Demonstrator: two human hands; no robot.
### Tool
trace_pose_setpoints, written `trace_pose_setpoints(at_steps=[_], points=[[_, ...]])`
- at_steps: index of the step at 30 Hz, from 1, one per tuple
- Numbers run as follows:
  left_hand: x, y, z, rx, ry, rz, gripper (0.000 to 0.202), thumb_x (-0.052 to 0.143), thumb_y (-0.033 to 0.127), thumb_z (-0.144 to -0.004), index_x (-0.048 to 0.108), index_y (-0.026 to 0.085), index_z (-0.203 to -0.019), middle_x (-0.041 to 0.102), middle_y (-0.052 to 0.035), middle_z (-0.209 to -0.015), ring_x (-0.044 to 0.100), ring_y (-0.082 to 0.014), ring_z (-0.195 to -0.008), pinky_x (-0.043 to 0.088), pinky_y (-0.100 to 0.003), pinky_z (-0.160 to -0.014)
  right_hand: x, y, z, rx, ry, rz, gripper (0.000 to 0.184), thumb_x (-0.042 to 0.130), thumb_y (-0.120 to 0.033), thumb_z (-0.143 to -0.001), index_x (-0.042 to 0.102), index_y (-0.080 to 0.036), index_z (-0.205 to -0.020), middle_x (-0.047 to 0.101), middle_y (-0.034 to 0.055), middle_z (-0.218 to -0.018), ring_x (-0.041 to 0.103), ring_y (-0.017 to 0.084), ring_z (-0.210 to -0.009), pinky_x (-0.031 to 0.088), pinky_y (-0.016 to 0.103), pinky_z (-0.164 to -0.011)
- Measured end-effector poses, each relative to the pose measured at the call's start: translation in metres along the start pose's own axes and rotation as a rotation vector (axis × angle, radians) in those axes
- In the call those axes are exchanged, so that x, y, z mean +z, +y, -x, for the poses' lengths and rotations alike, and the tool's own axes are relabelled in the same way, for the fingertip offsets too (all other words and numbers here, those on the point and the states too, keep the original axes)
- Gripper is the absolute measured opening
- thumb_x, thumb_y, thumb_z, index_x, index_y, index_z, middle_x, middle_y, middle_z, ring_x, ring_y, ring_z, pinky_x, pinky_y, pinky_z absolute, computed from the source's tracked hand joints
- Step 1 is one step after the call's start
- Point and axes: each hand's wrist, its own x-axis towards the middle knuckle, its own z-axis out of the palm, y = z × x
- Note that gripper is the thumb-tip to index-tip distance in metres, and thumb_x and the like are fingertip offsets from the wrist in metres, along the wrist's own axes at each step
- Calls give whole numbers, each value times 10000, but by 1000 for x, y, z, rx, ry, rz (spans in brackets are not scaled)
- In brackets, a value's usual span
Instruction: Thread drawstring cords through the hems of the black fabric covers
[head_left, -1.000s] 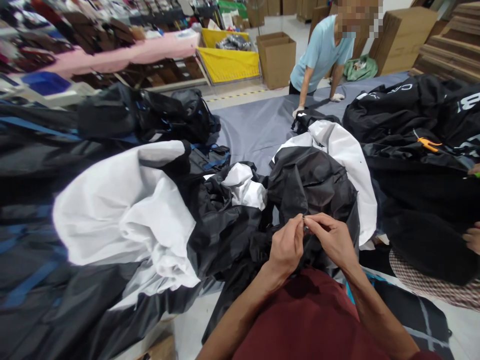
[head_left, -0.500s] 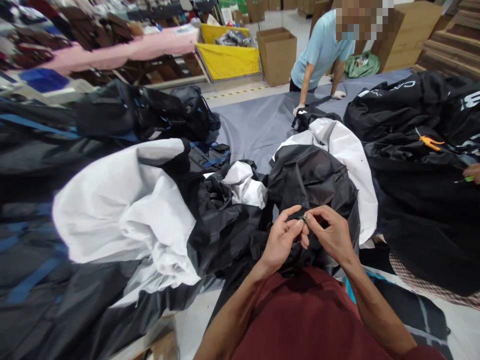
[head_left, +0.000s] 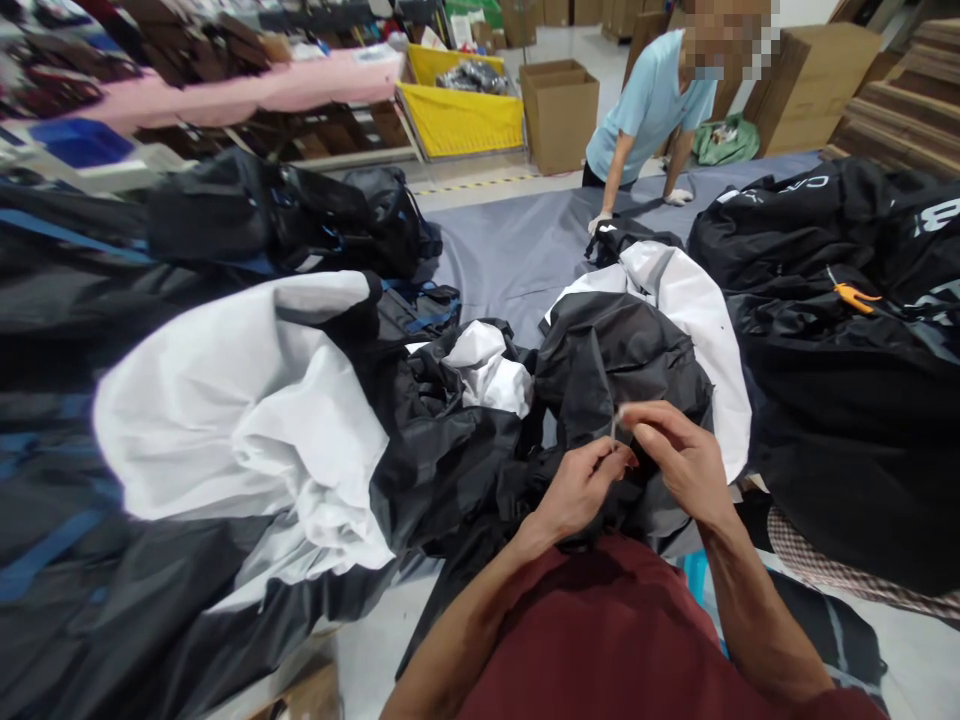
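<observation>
Over a heap of black and white fabric, my left hand [head_left: 581, 485] pinches the lower end of a thin, pale strip [head_left: 613, 428] between thumb and finger. My right hand [head_left: 679, 455] is beside it, fingers curled and closed at the strip's upper end, where the fingertips are blurred. What exactly the strip is, I cannot make out. Black fabric [head_left: 622, 345] bulges just beyond both hands, with a white panel [head_left: 720, 345] curving round its right side. Another crumpled white piece [head_left: 491, 370] pokes out of the black cloth to the left.
A large white fabric piece [head_left: 217, 410] lies at left over black bags with blue straps. At right, orange-handled snips [head_left: 855, 296] rest on black bags. Across the grey-covered table [head_left: 495, 230] leans a person in light blue [head_left: 637, 100]. Behind stand a yellow bin [head_left: 465, 120] and cardboard boxes [head_left: 559, 118].
My hands were together at a small thing; now the right is slightly higher and a thin strip shows upright between them. A hand at the far right edge has gone from view.
</observation>
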Motion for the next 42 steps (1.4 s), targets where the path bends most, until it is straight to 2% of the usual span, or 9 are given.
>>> trace_pose_setpoints(at_steps=[3,7,10,14,21,27,31,36,42], points=[[-12,3,-1,-55,88,149,471,582,602,-1052,697,164,-924,597,-2,-767,493,-122,-660,407,-244,-634,-2,27,-1,87,-224,-33,825,868,-618,-867,576,-309,-1573,681,90,-1465,664,260,-1302,516,402,-1129],[-24,1,-4,-33,136,196,484,606,607,-1040,733,147,-956,560,-2,-731,483,-120,-644,404,-240,-618,9,55,3,223,-459,114,470,674,-656,-1005,788,-218,-1134,720,1,-907,647,158,-848,517,268,-799],[-23,-5,-3,-35,121,99,469,639,527,-1035,739,162,-1313,660,-8,-817,567,-136,-695,463,-252,-693,14,63,3,289,-179,54,613,534,-745,-1031,738,-182,-896,495,-47,-652,427,109,-592,340,233,-554],[-10,-19,0,-62,41,-112,659,626,385,-1039,455,238,-1658,772,8,-908,700,-180,-784,533,-298,-855,7,57,0,385,99,2,663,595,-824,-940,713,-175,-875,359,-79,-565,293,98,-505,204,250,-484],[0,-34,-2,-133,-14,-383,636,621,284,-1019,464,221,-1632,806,-130,-1239,788,-315,-1105,575,-364,-891,4,46,13,302,-185,373,368,667,-543,-996,675,-211,-838,653,-37,-760,550,129,-704,365,241,-659],[-23,-29,1,-89,-88,-392,187,643,357,-1004,744,260,-1128,819,-47,-1114,769,-264,-1046,539,-318,-906,-9,65,19,519,-285,133,555,699,-668,-946,578,-203,-667,476,-64,-564,370,99,-548,220,252,-543],[-37,-39,9,-177,36,-275,324,633,510,-993,767,228,-1078,794,-26,-931,700,-195,-756,526,-284,-743,-20,83,14,635,-113,-164,577,710,-718,-923,677,-175,-731,427,-68,-485,313,85,-494,183,249,-505],[-41,-54,13,-251,193,-88,988,726,640,-905,328,183,-1686,756,20,-831,537,-140,-517,488,-272,-590,-55,96,-3,643,198,-388,579,635,-773,-950,646,-195,-930,260,-130,-551,118,81,-505,113,224,-460],[-32,-57,15,-253,141,-200,616,689,740,-874,805,180,-1102,721,-25,-783,570,-168,-594,485,-287,-602,-48,101,2,699,214,-605,489,696,-662,-977,624,-179,-955,288,-115,-630,146,64,-517,109,192,-456]])
